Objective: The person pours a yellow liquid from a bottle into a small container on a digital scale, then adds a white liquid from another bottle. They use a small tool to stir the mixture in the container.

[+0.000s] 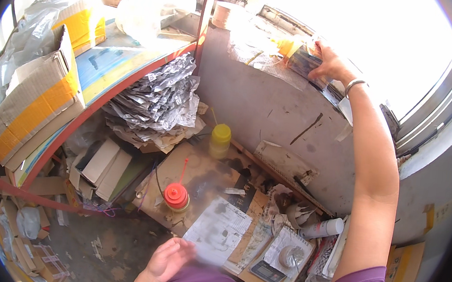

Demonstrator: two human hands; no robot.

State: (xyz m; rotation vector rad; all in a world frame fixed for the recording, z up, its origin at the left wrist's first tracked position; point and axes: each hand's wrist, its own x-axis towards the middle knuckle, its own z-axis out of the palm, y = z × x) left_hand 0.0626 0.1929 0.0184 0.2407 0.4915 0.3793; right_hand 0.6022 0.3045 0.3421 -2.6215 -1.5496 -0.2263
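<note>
My right arm stretches up to the bright windowsill. There my right hand (pixel 329 64) has its thumb and fingers round a dark, box-like packet (pixel 304 63), whose exact kind I cannot make out. Yellow crumpled material (pixel 287 47) lies at the packet's left. Low in the view, my left hand (pixel 172 255) is held with loosely extended fingers and nothing visible in it. It is nearest the lower left corner of a smudged white paper sheet (pixel 219 230) on the worktable. I cannot tell whether the fingertips touch the sheet.
A red-capped squeeze bottle (pixel 176 197) and a yellow one (pixel 219 140) stand on the stained table (pixel 165 172). Right of the sheet are a small digital scale (pixel 267 272) and a white bottle (pixel 323 229). A red-framed shelf (pixel 117 88) holds cardboard boxes (pixel 36 103); crumpled sheets (pixel 157 100) are stacked beneath.
</note>
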